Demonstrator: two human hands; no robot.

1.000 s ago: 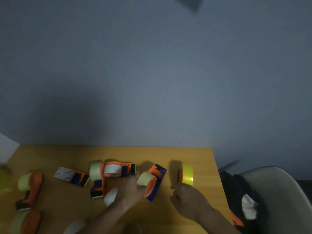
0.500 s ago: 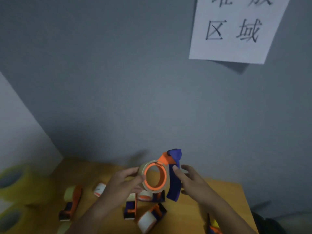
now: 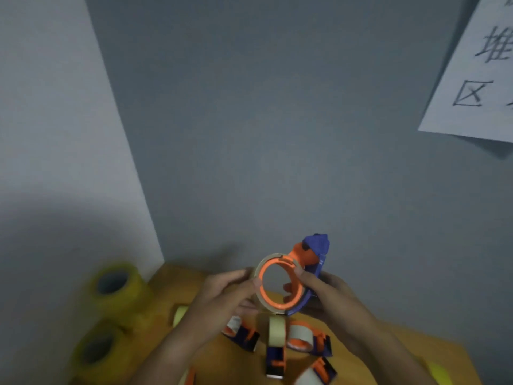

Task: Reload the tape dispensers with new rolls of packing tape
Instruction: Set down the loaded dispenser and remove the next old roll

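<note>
Pretty dim shot overall, kind of murky with a cold grey cast on the wall (image 3: 277, 120). A big soft shadow sits low on the left white wall (image 3: 55, 134). Everything's smeared with blur: the yellow tape rolls (image 3: 116, 284) at left are fuzzy blobs, and the paper sign (image 3: 477, 79) top right is streaky. Wide-angle lens bends the wall corner noticeably. No glare anywhere.
</note>
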